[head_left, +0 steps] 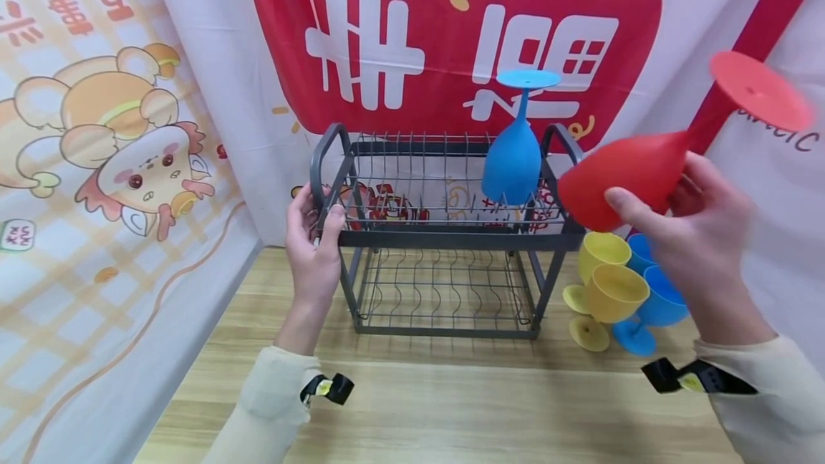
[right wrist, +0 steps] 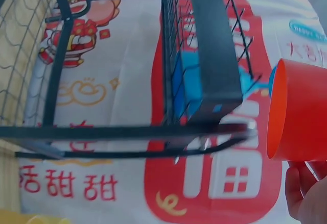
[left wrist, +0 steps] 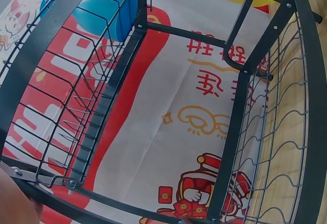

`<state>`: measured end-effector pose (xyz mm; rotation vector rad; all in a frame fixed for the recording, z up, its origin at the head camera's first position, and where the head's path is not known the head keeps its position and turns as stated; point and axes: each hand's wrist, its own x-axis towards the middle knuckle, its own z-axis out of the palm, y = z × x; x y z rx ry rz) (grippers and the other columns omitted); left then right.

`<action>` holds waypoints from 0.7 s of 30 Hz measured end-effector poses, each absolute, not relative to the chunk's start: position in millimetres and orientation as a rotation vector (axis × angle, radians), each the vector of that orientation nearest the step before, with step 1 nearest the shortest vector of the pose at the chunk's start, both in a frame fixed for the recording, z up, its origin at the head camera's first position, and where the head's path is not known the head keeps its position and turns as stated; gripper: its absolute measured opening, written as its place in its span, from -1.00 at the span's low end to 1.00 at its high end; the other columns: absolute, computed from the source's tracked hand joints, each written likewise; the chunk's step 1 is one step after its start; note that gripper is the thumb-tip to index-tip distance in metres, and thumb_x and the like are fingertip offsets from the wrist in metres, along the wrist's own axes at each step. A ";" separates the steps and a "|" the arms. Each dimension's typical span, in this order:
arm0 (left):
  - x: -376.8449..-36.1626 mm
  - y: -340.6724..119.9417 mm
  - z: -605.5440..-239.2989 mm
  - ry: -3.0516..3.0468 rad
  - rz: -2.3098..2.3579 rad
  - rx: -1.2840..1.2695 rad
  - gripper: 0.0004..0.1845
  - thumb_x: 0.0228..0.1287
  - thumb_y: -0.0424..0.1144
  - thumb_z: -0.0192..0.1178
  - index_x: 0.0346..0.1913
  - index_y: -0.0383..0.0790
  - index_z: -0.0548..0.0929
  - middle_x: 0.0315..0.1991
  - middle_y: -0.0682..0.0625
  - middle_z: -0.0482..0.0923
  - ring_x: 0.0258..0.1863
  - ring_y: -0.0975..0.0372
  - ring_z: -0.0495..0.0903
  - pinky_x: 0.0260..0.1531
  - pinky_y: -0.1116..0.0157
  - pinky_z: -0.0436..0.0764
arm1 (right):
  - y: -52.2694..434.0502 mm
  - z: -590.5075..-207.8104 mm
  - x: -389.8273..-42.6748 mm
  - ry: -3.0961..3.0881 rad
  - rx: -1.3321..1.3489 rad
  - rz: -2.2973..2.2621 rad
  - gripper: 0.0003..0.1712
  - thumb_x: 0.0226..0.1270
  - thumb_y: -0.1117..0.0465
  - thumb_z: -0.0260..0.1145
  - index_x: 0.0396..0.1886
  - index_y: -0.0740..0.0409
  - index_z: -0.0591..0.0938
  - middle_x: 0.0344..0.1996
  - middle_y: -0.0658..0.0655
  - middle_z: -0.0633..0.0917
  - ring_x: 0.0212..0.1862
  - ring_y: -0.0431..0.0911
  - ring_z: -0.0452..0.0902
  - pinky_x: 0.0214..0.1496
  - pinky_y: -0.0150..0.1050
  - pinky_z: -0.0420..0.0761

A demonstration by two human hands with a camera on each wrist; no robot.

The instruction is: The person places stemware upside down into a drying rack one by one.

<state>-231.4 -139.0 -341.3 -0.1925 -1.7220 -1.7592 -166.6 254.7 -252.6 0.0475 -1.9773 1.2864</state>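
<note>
Right hand point(head_left: 692, 235) grip: fingers and thumb curled round the bowl of the red goblet point(head_left: 634, 174) — goblet is in the air, tipped sideways, foot up and to the right, mouth pointing down-left toward the right end of the dish rack point(head_left: 445, 238). Right wrist view shows the goblet's open rim just beside the rack's upper tier, not touching it.

Left hand point(head_left: 314, 245) grip: fingers wrapped on the rack's left end frame, just below the left handle loop, thumb on the front side. Left wrist view only shows a sliver of the hand at the bottom-left corner, against the frame.

Rack is dark grey wire, two tiers, standing on the wooden table point(head_left: 451, 407). One blue goblet point(head_left: 515, 156) sits upside down in the top tier at the right end, foot up. Lower tier shows only wire.

Right of the rack on the table, below the red goblet — a cluster of yellow goblets point(head_left: 609, 285) and blue goblets point(head_left: 657, 299) (some lying over, exact count unclear).

Behind: red-and-white printed backdrop point(head_left: 451, 34), cartoon-print cloth point(head_left: 109, 163) on the left.
</note>
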 end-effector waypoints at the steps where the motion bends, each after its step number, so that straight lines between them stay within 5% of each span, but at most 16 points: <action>1: -231.5 -138.8 -341.4 -1.720 -1.758 -0.193 -0.40 0.50 -0.21 0.26 0.53 -0.11 0.40 0.33 -0.15 0.56 0.22 0.21 0.55 0.23 0.27 0.46 | 249.9 -249.3 -168.5 -1.980 0.093 1.265 -0.28 0.25 0.30 0.59 0.41 -0.10 0.63 0.23 -0.03 0.75 0.08 -0.29 0.71 0.03 -0.65 0.63; 14: -232.3 -138.2 -343.3 -1.700 -1.753 -0.178 -0.40 0.49 -0.21 0.25 0.52 -0.11 0.41 0.35 -0.17 0.56 0.21 0.18 0.55 0.21 0.27 0.46 | 183.2 -225.7 -203.3 -2.071 0.378 1.148 -0.24 0.19 0.14 0.65 0.42 -0.07 0.62 0.21 0.08 0.70 0.14 -0.18 0.64 0.15 -0.56 0.63; 21: -232.2 -135.4 -343.7 -1.680 -1.769 -0.170 -0.41 0.49 -0.19 0.25 0.52 -0.09 0.42 0.34 -0.16 0.56 0.26 0.06 0.54 0.24 0.26 0.46 | 149.7 -215.5 -218.4 -2.134 0.431 1.084 -0.17 0.15 0.01 0.68 0.42 0.02 0.59 0.26 0.10 0.66 0.21 -0.09 0.63 0.26 0.02 0.76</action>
